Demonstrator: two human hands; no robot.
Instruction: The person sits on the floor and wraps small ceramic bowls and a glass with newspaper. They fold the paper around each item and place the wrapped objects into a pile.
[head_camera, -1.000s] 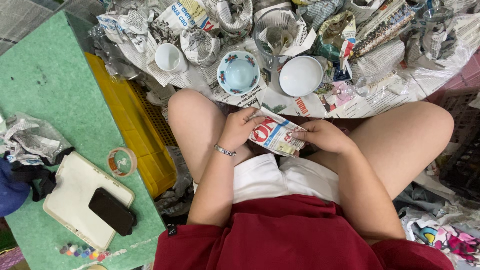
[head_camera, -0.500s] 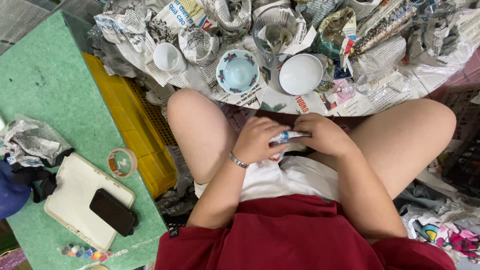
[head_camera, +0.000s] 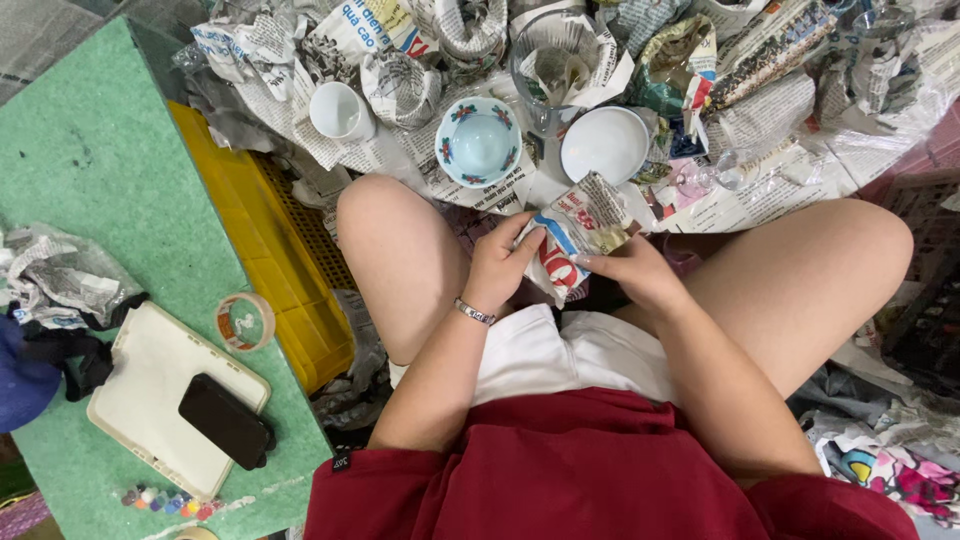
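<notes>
Both hands are on a bundle wrapped in newspaper, held over the lap between the knees. The left hand has its fingers closed around the bundle's left side, and the right hand grips the right side with fingers curled over the paper. Can't tell what's inside the wrap.

On the floor just past the knees, among crumpled newspaper, sit a floral bowl, a plain white bowl beside it, and a white cup further left. A yellow crate runs along the left leg. On the green mat lie a tape roll and a black phone on a white tray.
</notes>
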